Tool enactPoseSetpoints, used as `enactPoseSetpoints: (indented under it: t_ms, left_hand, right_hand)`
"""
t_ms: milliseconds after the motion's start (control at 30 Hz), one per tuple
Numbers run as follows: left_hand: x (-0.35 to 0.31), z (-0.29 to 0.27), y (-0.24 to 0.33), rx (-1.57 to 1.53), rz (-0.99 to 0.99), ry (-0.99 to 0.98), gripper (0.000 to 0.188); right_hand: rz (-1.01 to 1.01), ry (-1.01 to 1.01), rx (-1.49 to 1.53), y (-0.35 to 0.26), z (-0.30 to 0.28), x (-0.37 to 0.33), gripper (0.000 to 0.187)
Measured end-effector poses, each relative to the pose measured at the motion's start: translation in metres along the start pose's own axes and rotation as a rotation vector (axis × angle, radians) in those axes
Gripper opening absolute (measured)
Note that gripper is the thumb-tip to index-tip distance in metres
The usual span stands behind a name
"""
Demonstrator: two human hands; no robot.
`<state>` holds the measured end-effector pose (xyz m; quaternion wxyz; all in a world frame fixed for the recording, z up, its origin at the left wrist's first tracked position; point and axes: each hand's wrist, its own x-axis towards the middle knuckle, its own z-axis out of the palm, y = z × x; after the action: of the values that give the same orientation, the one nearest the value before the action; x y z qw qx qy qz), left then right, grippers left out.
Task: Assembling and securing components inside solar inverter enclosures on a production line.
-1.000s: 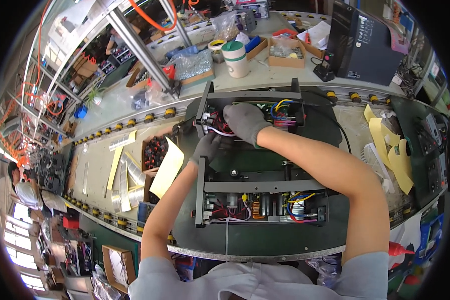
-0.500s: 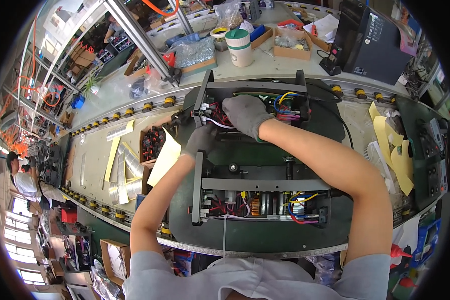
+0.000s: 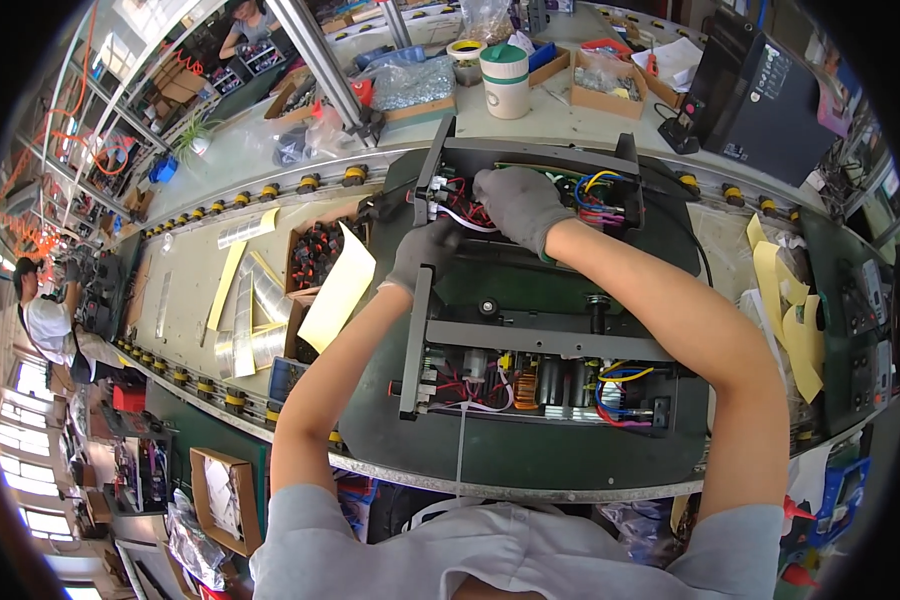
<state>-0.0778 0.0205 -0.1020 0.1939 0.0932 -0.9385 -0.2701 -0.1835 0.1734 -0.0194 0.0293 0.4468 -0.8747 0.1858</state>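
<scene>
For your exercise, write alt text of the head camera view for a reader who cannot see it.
Two grey-gloved hands, left hand and right hand, work among coloured wires at the far end of an open black metal chassis on a green pallet. A cardboard box of small parts sits to the left.

open green pallet surface (image 3: 530, 455) lies in front of the black chassis (image 3: 530, 300); its crossbar (image 3: 550, 342) and wire bundles (image 3: 610, 385) bar entry; the cardboard parts box (image 3: 315, 260) crowds the left side.

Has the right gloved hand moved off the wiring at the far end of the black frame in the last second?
No. The right hand stays on the red and white wires at the black frame's far end; only the camera view shifted.
</scene>
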Motion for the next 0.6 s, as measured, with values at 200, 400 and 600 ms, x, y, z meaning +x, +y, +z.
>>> enactPoseSetpoints:
  t_ms: [200,400,600]
  left_hand:
    - [-0.004,-0.021,0.021,-0.182,-0.214,-0.215,0.027]
    - [-0.013,-0.070,0.048,0.221,0.277,-0.033,0.010]
    - [0.011,-0.070,0.053,0.263,0.662,0.043,0.014]
  right_hand:
    - [-0.010,-0.021,0.025,0.002,-0.004,-0.004,0.019]
    - [-0.156,0.048,0.054,0.004,-0.005,-0.006,0.014]
    - [-0.076,0.087,0.371,-0.008,-0.018,-0.010,0.018]
